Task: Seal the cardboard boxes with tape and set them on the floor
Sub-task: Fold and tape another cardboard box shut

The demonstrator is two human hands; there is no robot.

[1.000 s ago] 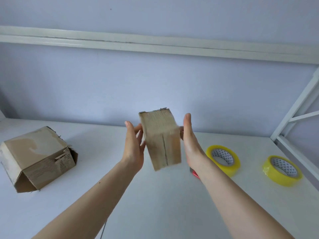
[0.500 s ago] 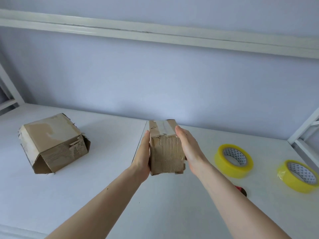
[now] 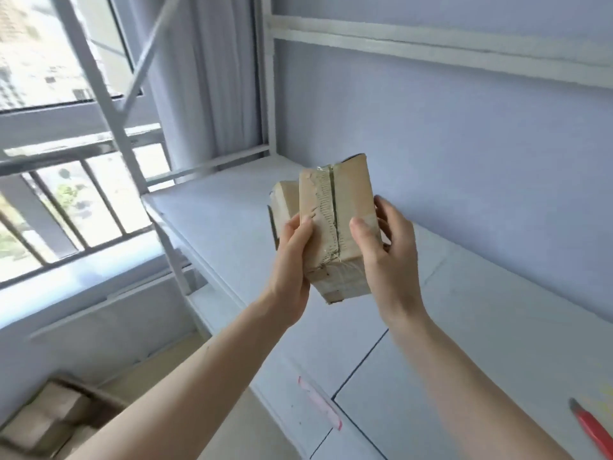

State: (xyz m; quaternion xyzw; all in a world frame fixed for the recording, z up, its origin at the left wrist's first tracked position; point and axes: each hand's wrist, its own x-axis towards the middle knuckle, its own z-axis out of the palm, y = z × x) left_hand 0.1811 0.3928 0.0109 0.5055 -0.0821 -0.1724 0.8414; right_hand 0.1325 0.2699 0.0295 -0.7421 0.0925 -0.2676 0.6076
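I hold a small cardboard box (image 3: 345,227) up over the white table (image 3: 497,327), its taped seam facing me and running top to bottom. My left hand (image 3: 292,270) grips its left side with the thumb on the front face. My right hand (image 3: 384,257) grips the right side, thumb on the front and fingers behind. The corner of a second cardboard box (image 3: 282,200) shows just behind the held one, mostly hidden. No tape rolls are in view.
A red cutter (image 3: 593,433) lies on the table at the lower right. Several cardboard boxes (image 3: 49,419) sit on the floor at the lower left. A window with railings (image 3: 66,200) and white shelf-frame posts (image 3: 172,254) stand to the left.
My view has swung left toward the window and floor. The small box has turned in my hands so the taped seam faces me; the tape rolls have left the view.
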